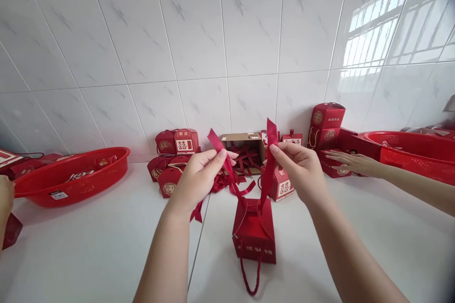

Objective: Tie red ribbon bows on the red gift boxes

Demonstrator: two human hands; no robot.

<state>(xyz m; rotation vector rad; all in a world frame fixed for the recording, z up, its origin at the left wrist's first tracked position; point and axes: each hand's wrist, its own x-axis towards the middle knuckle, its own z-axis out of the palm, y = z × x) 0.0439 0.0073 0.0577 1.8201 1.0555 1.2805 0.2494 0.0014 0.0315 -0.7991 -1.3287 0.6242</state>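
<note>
A small red gift box (254, 229) stands on the white surface before me, its rope handle (251, 289) hanging down in front. A dark red satin ribbon (265, 189) comes out of the box's top, its two ends raised in a V. My left hand (203, 170) pinches one end between thumb and finger. The other end is pinched by my right hand (296, 163), higher up and to the right. Behind the box lies a loose pile of red ribbons (227, 177).
Red baskets stand left (113, 170) and right (398, 163). Gift boxes (176, 144) are stacked by the tiled wall, near an open cardboard box (241, 137) of ribbons. Another person's hand (355, 161) reaches in at right, touching a red box; a hand (5, 199) shows at the left edge.
</note>
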